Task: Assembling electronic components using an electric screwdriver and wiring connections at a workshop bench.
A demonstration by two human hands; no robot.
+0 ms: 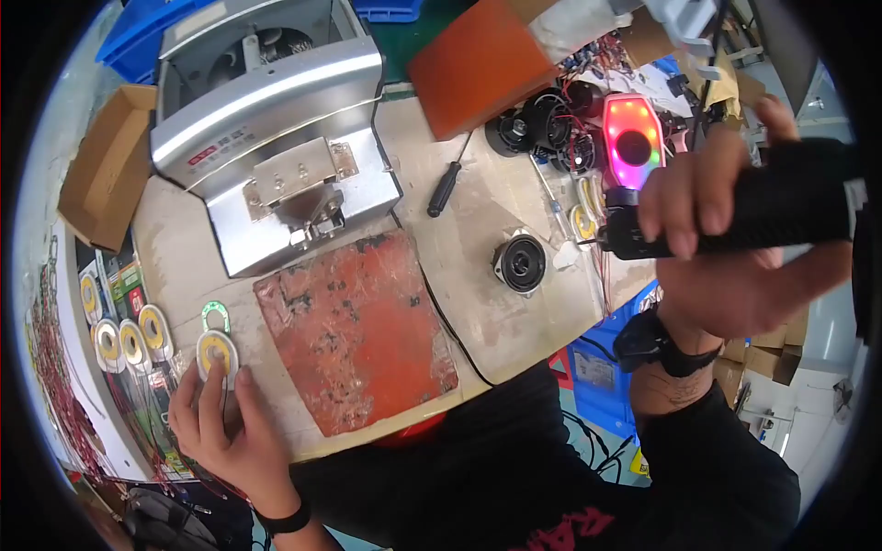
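I have the two hands well apart: the left hand rests fingertips on a white-and-yellow ring at the workbench's left, though I can't tell whether it grips, while the right hand is wrapped around a black barrel-shaped tool held up at right. A green ring lies just beyond the left fingertips. Between the hands I see a worn red mat and a round black speaker; farther out, a black-handled screwdriver and a silver metal machine.
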